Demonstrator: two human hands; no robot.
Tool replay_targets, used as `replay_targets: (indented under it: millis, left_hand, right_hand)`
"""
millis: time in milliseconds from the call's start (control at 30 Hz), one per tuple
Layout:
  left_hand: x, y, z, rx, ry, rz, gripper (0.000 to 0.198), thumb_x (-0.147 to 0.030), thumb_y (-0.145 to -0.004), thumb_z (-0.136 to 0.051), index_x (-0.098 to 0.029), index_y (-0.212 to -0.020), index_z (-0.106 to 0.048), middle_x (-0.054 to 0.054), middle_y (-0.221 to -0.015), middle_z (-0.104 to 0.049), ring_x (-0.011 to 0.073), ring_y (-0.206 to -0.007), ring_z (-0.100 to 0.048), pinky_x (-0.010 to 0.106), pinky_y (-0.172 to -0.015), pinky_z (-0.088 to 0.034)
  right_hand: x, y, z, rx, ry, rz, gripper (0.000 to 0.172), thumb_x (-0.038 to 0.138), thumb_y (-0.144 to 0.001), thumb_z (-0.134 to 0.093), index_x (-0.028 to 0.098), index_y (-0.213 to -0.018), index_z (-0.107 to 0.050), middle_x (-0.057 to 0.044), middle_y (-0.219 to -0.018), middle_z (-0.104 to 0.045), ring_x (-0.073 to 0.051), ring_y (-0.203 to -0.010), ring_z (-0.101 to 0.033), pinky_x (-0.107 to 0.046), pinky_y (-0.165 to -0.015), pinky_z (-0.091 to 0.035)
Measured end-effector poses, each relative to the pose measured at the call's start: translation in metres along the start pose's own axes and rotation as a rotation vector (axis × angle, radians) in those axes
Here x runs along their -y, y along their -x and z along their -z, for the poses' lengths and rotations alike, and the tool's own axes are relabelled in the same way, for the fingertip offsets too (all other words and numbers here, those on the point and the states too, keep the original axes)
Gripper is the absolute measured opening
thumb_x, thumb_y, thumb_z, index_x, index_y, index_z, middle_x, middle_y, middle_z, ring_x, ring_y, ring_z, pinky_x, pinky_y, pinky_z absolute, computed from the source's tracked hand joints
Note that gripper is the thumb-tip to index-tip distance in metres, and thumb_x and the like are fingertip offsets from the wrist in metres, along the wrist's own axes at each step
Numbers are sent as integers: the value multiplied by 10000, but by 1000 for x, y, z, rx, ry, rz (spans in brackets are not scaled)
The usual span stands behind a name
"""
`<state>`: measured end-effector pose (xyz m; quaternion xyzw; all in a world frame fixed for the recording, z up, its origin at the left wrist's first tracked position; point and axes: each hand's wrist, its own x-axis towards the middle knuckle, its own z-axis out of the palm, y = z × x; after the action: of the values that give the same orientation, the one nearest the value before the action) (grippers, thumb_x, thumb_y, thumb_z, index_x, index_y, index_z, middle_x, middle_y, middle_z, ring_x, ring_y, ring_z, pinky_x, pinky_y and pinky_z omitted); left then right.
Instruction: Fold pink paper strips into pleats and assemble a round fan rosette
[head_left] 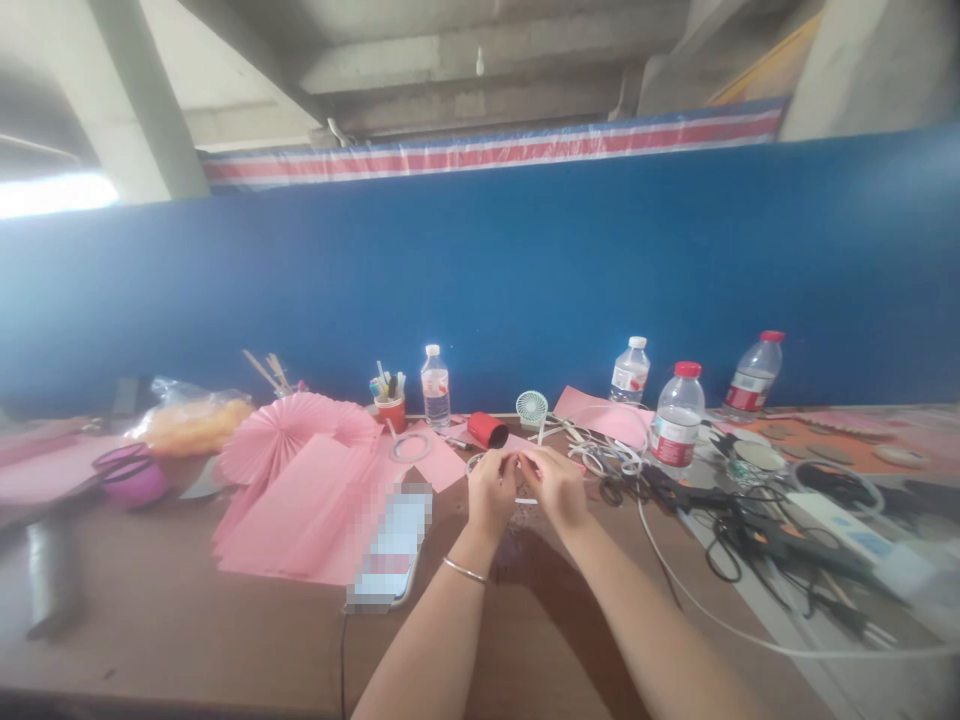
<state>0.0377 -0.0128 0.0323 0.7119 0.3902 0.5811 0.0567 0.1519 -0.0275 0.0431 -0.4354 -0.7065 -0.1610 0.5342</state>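
My left hand (pixel 491 487) and my right hand (pixel 553 488) meet fingertip to fingertip above the brown table (pixel 300 640). Both have their fingers curled in a pinch; whatever lies between them is too small or too hidden to name. Just beyond the hands a red cylindrical can (pixel 487 430) lies on its side. A small white strip (pixel 526 501) rests on the table between my wrists. Left of my forearm, a phone (pixel 390 550) with a blurred screen lies partly on pink paper (pixel 300 520).
A pleated pink paper fan (pixel 300 435) and a purple basket (pixel 131 475) are on the left. Behind stand a red cup of pens (pixel 390 410), a water bottle (pixel 435 388) and a small fan (pixel 532 407). Bottles (pixel 677 420), tangled cables (pixel 720 530) and a power strip (pixel 840 525) crowd the right.
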Motion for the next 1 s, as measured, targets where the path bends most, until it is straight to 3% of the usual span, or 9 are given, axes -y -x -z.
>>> replay_targets:
  millis: [400, 667, 800, 1000]
  left_hand:
    - [0, 0, -1, 47, -33, -68, 161, -196, -802, -422, -171, -824, -580, 52, -762, -603, 151, -742, -543, 276, -714, -406]
    - [4, 1, -5, 19, 91, 142, 157, -245, -788, -449, -177, -827, -585, 34, -745, -622, 133, -657, -554, 263, -659, -427]
    - [5, 1, -4, 22, 65, 122, 156, -238, -791, -445, -183, -825, -587, 31, -753, -621, 132, -668, -548, 266, -671, -425]
    - [3, 1, -4, 27, -8, 47, 151, -215, -798, -437, -178, -820, -582, 39, -768, -614, 140, -714, -542, 274, -696, -416]
  right_hand:
    - [-3, 3, -2, 24, 19, -58, 171, 198, -790, -431, 159, -749, -592, -48, -671, -589, -148, -651, -539, -248, -602, -411]
    - [1, 5, -9, -27, -171, -228, 169, 223, -777, -445, 174, -766, -607, -38, -704, -609, -139, -639, -554, -241, -574, -445]
    - [-1, 7, -11, -6, -205, -228, 178, 228, -789, -445, 184, -840, -610, -47, -793, -626, -148, -722, -572, -255, -622, -467]
    - [-4, 7, -9, -22, -154, -146, 186, 231, -797, -425, 180, -828, -602, -56, -758, -620, -156, -700, -570, -269, -615, -466]
